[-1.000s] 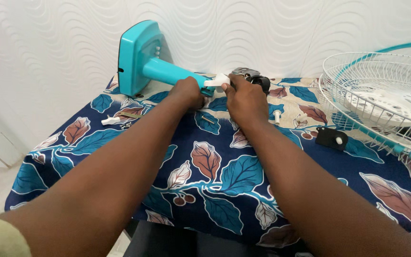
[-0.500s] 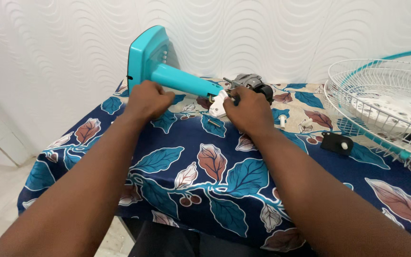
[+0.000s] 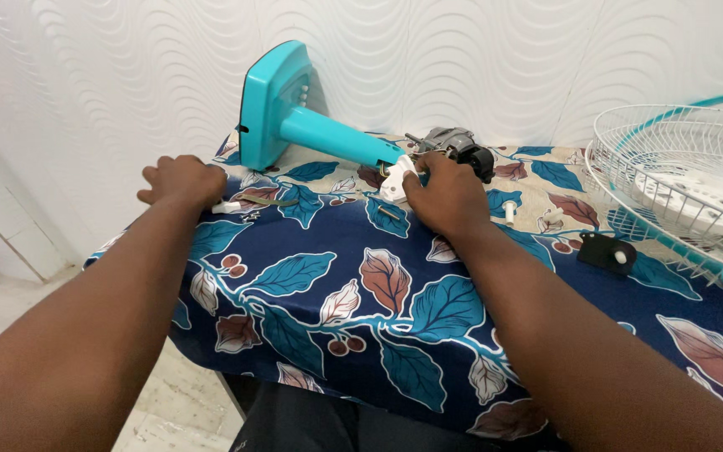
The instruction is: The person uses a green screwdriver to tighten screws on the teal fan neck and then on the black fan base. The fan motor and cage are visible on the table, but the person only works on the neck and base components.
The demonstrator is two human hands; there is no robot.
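2 bare hands are seen stretched across a table draped in a blue leaf-patterned cloth (image 3: 336,276). The left hand (image 3: 179,182) is laid knuckles up near the table's left edge, fingers curled over a small white part (image 3: 226,206); whether that part is actually gripped cannot be told. The right hand (image 3: 448,194) is closed around the white joint piece (image 3: 397,182) at the end of the teal fan stand (image 3: 311,125), which is lying on its side with its square base turned up against the wavy white wall. A dark motor (image 3: 460,148) is seen just beyond the right hand. A white wire fan guard (image 3: 679,176) is set at the far right, with a small black block (image 3: 606,252) lying near it.
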